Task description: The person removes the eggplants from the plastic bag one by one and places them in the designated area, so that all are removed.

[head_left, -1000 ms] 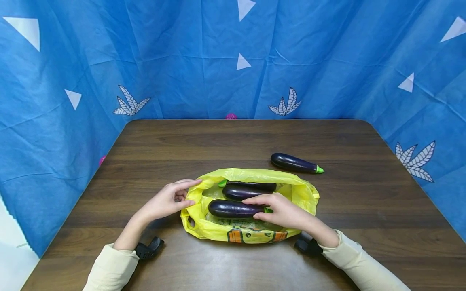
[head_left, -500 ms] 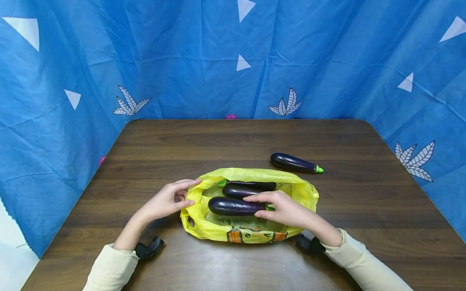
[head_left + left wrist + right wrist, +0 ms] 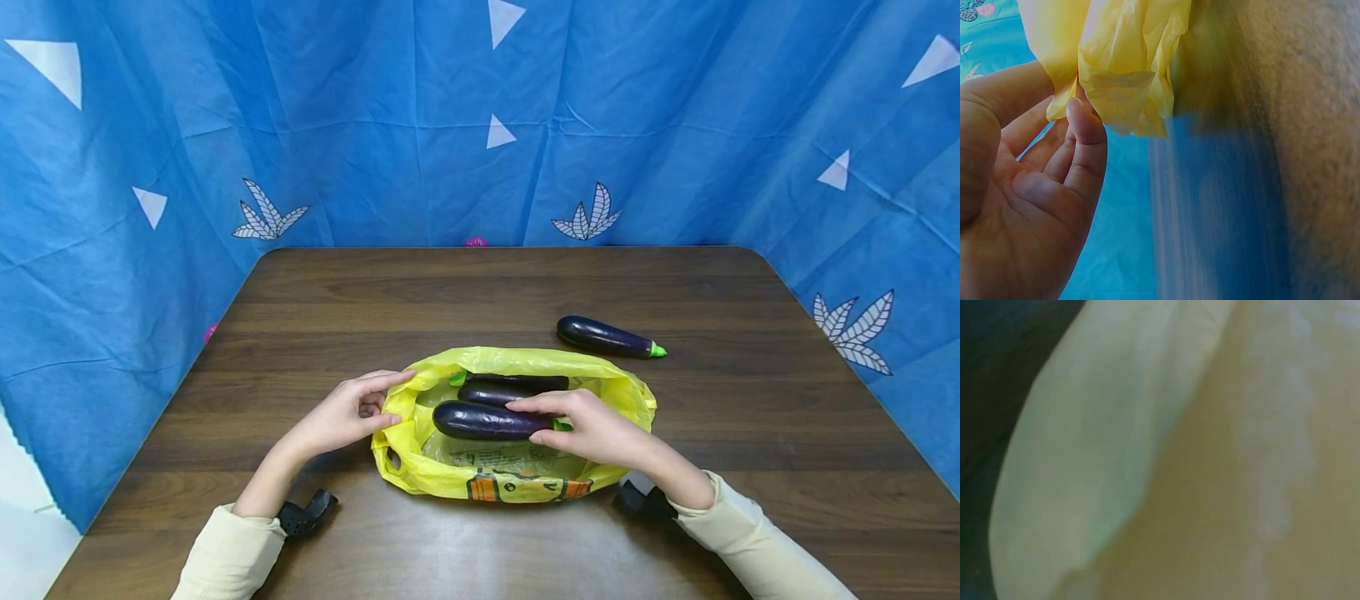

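A yellow plastic bag [image 3: 423, 477] lies spread on the table with its mouth facing up. My left hand [image 3: 337, 421] pinches the bag's left rim; the left wrist view shows the gathered plastic [image 3: 1122, 94] at the fingertips. Inside the bag, my right hand [image 3: 588, 429] grips the nearest eggplant [image 3: 483, 421] by its green stem end, thumb in front and fingers behind. Behind it lie a second eggplant [image 3: 487, 393] and a third eggplant [image 3: 536, 382], both partly hidden. Blurred yellow plastic [image 3: 1222, 487] fills most of the right wrist view, where the hand's grip is hidden.
Another eggplant [image 3: 603, 336] lies on the brown wooden table [image 3: 337, 292] behind the bag, its green stem pointing right. A blue patterned curtain [image 3: 412, 183] hangs beyond the table's far edge.
My right hand has moved slightly away from me and to the right with the nearest eggplant, now closer to the second one. The left hand has stayed at the bag's rim.
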Demonstrator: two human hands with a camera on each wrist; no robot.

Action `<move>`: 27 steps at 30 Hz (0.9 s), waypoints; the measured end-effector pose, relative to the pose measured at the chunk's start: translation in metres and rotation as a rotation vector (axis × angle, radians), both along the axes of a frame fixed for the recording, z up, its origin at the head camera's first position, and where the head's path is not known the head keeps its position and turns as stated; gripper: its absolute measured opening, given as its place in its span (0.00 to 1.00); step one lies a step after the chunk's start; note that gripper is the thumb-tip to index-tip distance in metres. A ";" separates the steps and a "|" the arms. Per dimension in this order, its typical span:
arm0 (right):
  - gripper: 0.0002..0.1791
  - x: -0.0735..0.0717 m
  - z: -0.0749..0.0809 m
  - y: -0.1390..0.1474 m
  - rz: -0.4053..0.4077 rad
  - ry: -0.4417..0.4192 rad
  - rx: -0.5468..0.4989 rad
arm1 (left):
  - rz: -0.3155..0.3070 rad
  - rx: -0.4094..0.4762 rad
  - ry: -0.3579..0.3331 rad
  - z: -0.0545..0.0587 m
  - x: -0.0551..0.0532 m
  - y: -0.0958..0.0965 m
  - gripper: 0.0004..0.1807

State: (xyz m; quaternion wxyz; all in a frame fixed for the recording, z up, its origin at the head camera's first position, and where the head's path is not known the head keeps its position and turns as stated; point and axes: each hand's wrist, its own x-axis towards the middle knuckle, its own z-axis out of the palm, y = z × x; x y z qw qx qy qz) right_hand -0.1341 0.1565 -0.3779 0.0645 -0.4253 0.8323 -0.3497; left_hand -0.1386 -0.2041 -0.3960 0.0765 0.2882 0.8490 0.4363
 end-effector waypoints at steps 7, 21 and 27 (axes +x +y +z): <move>0.24 0.000 0.003 0.003 -0.007 0.004 -0.013 | -0.001 0.001 -0.002 0.000 0.000 0.000 0.32; 0.24 -0.002 0.011 0.013 -0.037 0.041 -0.013 | 0.000 0.001 -0.005 -0.001 0.000 0.000 0.32; 0.24 -0.003 0.010 0.014 -0.033 0.062 -0.011 | 0.000 0.002 -0.004 -0.001 0.000 0.000 0.32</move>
